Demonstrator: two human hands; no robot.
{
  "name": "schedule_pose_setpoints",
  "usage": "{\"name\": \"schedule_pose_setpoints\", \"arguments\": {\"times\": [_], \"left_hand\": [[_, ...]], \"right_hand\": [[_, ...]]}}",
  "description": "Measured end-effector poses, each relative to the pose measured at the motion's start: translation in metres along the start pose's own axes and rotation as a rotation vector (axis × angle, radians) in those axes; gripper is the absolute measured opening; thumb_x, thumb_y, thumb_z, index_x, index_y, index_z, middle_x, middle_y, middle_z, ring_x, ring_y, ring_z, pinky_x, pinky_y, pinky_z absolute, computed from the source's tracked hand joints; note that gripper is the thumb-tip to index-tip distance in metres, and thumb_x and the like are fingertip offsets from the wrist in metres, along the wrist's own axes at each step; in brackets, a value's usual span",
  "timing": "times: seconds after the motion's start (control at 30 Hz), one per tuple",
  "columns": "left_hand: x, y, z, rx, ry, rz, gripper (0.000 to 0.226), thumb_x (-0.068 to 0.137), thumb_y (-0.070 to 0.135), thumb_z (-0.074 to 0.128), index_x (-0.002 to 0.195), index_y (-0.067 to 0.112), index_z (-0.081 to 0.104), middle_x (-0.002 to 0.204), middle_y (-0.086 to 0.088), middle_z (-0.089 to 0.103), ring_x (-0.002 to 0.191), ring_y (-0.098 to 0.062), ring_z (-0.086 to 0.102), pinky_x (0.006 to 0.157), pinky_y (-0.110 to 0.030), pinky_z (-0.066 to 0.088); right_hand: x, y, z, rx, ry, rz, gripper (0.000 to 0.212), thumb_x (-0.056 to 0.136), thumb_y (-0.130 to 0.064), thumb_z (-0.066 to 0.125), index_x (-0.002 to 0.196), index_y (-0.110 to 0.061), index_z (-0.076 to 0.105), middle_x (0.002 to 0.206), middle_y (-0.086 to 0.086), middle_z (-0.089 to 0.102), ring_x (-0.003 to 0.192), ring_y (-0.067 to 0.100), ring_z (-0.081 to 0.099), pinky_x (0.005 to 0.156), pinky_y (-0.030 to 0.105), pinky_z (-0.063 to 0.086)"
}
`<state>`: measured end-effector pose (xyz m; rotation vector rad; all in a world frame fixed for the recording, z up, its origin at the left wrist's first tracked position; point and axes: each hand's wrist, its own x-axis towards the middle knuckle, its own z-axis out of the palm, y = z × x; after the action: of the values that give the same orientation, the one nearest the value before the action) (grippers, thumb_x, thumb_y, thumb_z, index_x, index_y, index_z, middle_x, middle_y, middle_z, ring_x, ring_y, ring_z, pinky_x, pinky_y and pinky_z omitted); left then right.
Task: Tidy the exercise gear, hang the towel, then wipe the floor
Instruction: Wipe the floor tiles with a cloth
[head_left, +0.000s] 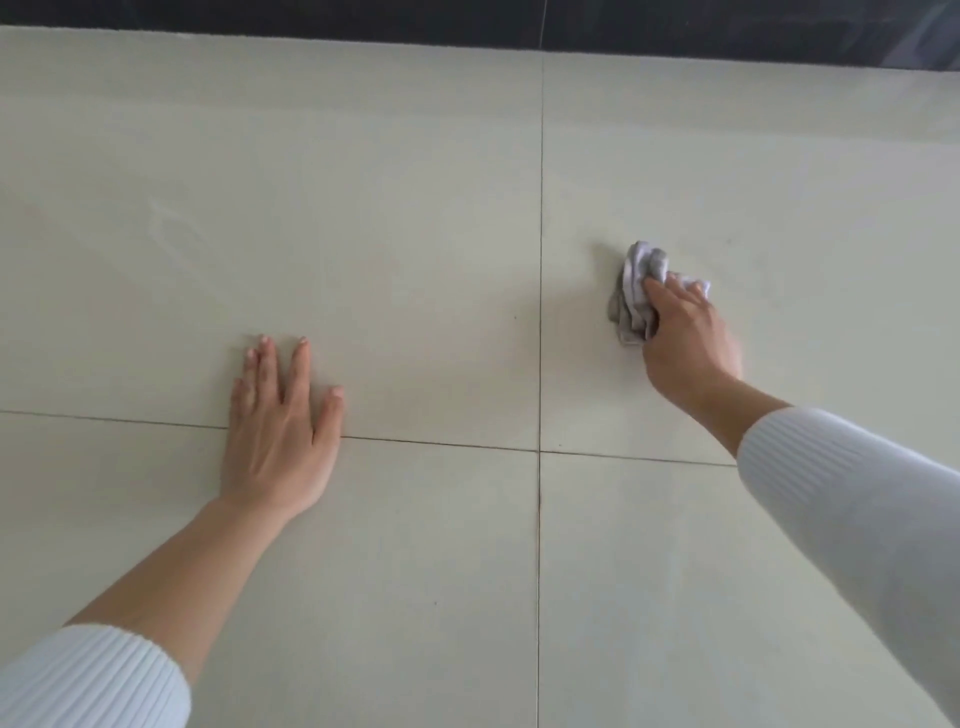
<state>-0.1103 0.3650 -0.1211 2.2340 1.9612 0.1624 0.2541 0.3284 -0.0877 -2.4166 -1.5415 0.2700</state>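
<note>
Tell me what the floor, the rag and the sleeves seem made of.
The floor: probably glazed ceramic or porcelain tile, pale cream with a soft sheen; thin grout lines cross it. The rag in the right hand: soft grey-white fabric, crumpled into folds; fibre unclear. The sleeves: white ribbed knit, from fine parallel ridges.

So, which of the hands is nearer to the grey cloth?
Right. The right hand grips the grey cloth against the floor. The left hand rests flat on the floor, apart from it, across the tile joint.
</note>
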Motion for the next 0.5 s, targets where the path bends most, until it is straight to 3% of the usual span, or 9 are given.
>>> {"name": "schedule_pose_setpoints", "arguments": {"times": [0.1,0.23,0.4,0.5], "left_hand": [[0.012,0.002,0.001,-0.006,0.034,-0.006,0.074,0.089,0.053,0.015,0.153,0.016,0.012,0.159,-0.017,0.004,0.148,-0.026,0.0,0.119,-0.038,0.001],[0.012,0.001,0.002,-0.031,0.053,0.003,0.07,0.091,0.051,0.021,0.151,0.015,0.019,0.158,-0.017,0.012,0.147,-0.028,0.007,0.119,-0.039,0.008],[0.009,0.004,-0.005,-0.034,0.011,-0.037,0.069,0.088,0.049,0.028,0.148,0.014,0.03,0.155,-0.019,0.023,0.144,-0.033,0.019,0.114,-0.046,0.02],[0.012,0.007,-0.012,-0.051,-0.039,-0.058,0.07,0.087,0.049,0.029,0.148,0.015,0.03,0.156,-0.017,0.023,0.144,-0.032,0.019,0.112,-0.049,0.023]], "right_hand": [[-0.004,-0.044,0.02,0.034,-0.025,-0.069,0.058,0.084,0.001,0.048,0.137,-0.022,0.043,0.135,0.003,0.043,0.125,0.028,0.041,0.074,0.039,0.05],[-0.06,-0.098,0.045,0.004,-0.028,-0.569,0.066,0.069,0.007,0.052,0.132,-0.012,0.055,0.133,0.01,0.056,0.128,0.032,0.049,0.08,0.045,0.055],[-0.145,-0.107,0.048,-0.025,-0.328,-0.999,0.056,0.079,-0.005,0.04,0.132,-0.014,0.052,0.143,0.006,0.05,0.135,0.03,0.042,0.103,0.04,0.044],[-0.146,-0.105,0.037,-0.149,-0.325,-1.071,0.049,0.087,-0.008,0.035,0.129,-0.017,0.059,0.142,0.003,0.051,0.134,0.024,0.043,0.11,0.033,0.031]]}}
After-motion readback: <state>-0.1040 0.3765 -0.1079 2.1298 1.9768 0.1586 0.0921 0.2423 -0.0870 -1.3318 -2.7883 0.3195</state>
